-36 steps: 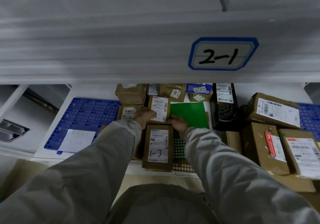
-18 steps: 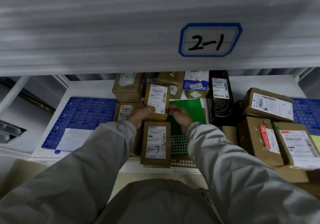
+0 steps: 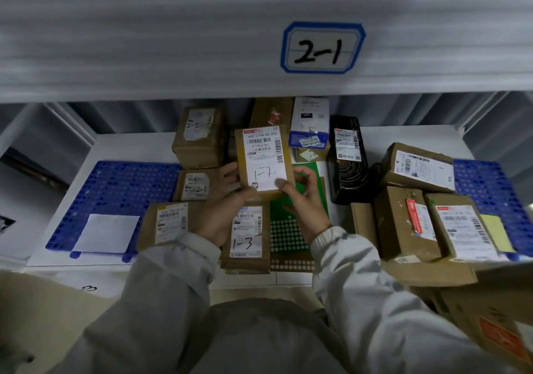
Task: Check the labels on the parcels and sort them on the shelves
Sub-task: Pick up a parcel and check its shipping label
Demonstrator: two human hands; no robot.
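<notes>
A small brown parcel (image 3: 264, 160) with a white label marked "1-1" is lifted above the shelf, label facing me. My left hand (image 3: 223, 206) grips its lower left edge and my right hand (image 3: 302, 203) pinches its lower right corner. Below it lies a brown parcel marked "1-3" (image 3: 246, 235). Further parcels marked "2-2" (image 3: 199, 137) and "2-1" (image 3: 196, 186) sit to the left on the white shelf (image 3: 129, 145). The shelf edge above carries a tag "2-1" (image 3: 321, 48).
A blue perforated mat (image 3: 115, 191) with a white sheet (image 3: 106, 233) lies at left. A green card (image 3: 310, 194) lies under my right hand. A black box (image 3: 347, 160) and several brown boxes (image 3: 403, 223) crowd the right side. The upper shelf front hangs close overhead.
Both hands have lifted the "1-1" parcel up off the pile and tilted its label toward me. My view has drawn closer to the shelf.
</notes>
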